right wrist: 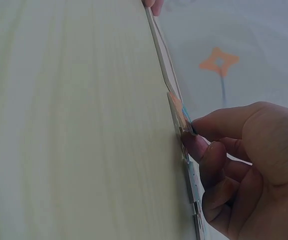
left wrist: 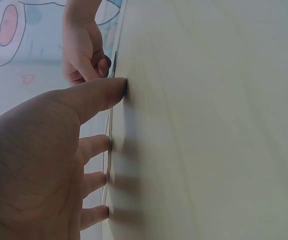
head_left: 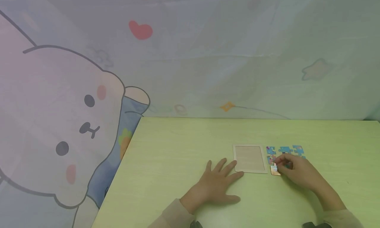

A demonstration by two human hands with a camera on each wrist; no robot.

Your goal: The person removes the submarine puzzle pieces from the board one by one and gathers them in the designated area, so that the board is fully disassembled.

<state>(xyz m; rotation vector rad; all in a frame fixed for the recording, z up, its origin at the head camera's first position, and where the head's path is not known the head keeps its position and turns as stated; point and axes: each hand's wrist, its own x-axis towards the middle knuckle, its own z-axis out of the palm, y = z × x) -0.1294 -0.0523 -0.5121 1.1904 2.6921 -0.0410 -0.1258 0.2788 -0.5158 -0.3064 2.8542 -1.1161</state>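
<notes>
My left hand (head_left: 218, 185) lies spread on the table, its fingertips at the lower left corner of a shallow wooden puzzle tray (head_left: 250, 158), whose bare inside shows. Thumb and index finger of my right hand (head_left: 300, 172) pinch a puzzle piece (head_left: 274, 170) with a sandy edge and a white shape. Seen from the right wrist, that piece (right wrist: 176, 106) is tilted by the tray's near corner. Blue puzzle pieces (head_left: 285, 149) lie right of the tray, some hidden beneath the right hand. From the left wrist, my left hand (left wrist: 39, 150) has its fingers straight.
The pale yellow-green table (head_left: 178, 148) extends on both sides of the hands. Behind it hangs a printed cloth (head_left: 207, 56) with a bear, hearts and stars. Puzzle pieces (head_left: 298, 150) form loose rows to the tray's right.
</notes>
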